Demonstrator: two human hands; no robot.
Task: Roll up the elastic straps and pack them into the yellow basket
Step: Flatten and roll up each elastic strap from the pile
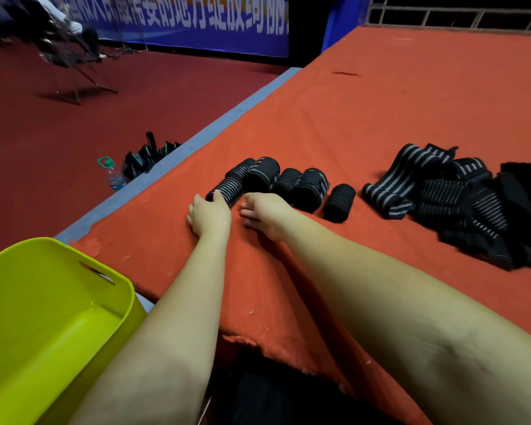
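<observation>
Seemingly, left hand (209, 214) touches a ribbed, cylindrical rolled strap (226, 188).

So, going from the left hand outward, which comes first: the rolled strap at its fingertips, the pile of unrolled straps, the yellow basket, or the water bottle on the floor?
From the left hand:
1. Rolled strap, touching its fingertips.
2. Water bottle, on the floor to the left.
3. Yellow basket, near left, by the forearm; too close to call against the bottle.
4. Pile of unrolled straps, far right.
</observation>
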